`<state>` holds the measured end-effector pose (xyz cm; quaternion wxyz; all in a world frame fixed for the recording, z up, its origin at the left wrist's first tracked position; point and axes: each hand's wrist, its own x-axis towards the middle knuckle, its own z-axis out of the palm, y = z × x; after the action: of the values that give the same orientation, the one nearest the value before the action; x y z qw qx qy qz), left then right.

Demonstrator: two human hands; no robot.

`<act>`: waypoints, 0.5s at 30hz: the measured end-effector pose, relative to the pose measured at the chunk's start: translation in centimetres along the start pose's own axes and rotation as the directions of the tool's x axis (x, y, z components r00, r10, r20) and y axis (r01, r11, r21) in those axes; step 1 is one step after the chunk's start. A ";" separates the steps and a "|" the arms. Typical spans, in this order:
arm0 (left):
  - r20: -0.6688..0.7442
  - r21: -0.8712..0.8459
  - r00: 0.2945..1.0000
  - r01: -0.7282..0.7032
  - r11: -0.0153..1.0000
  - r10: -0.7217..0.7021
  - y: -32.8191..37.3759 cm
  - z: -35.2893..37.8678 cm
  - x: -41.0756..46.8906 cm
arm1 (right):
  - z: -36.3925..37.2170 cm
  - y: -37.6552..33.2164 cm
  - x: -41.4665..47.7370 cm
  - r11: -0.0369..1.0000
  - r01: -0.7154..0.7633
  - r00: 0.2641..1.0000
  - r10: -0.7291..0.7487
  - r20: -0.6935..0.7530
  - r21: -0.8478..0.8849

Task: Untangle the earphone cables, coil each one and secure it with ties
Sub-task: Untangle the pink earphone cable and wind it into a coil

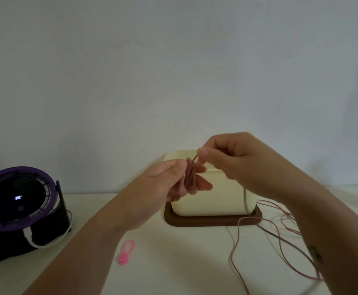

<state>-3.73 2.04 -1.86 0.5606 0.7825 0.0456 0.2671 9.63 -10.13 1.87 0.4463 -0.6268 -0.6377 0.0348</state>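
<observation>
Both hands are raised above the white table [184, 269], in front of a cream box [214, 199] that stands on a dark brown base [212, 221]; the left hand [165, 182] has the pink earphone cable [187, 177] wound in several turns round its fingers, which point to the right and are only slightly bent, with the thumb lying against the bundle; the right hand [235, 160] is just above and to the right of it, thumb and forefinger pinched on a single strand that rises from the top of the coil, the other fingers curled in loosely; loose strands [237, 243] of pinkish cable trail down behind the right forearm and lie in open loops on the table at the right, beside the brown base; whether they all belong to one cable cannot be told; a pink silicone tie [126, 252] lies flat on the table near the left forearm, apart from both hands; at the far left a small purple-rimmed fan [18, 199] sits on a black stand, a white cord [46, 244] curving at its foot.
</observation>
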 end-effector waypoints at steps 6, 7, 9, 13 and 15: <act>0.083 -0.305 0.996 0.052 0.951 -0.028 0.8 -0.2 -0.2 | 1.1 2.3 0.9 0.978 -0.041 0.992 0.064 -0.107 0.206; 0.103 -0.361 0.995 0.052 0.931 -0.015 1.0 -0.3 -0.3 | 1.4 2.6 1.0 0.969 -0.054 0.995 0.073 -0.070 0.241; 0.122 -0.470 0.992 0.053 0.881 0.005 1.4 -0.3 -0.4 | 2.2 3.2 1.1 0.956 -0.074 0.997 0.073 0.015 0.284; -0.005 -0.627 0.999 -0.039 0.778 0.046 2.3 -0.1 -0.1 | 3.7 3.4 1.0 0.980 -0.072 0.991 0.049 0.125 0.183; -0.132 -0.647 0.990 -0.118 0.753 0.042 2.2 -0.2 0.2 | 4.3 2.9 0.8 0.996 -0.055 0.977 0.040 0.208 0.067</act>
<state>-4.15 1.49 0.25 0.7829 0.5234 -0.0532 0.3321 9.35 -6.69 -2.02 0.3991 -0.6183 -0.6639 0.1332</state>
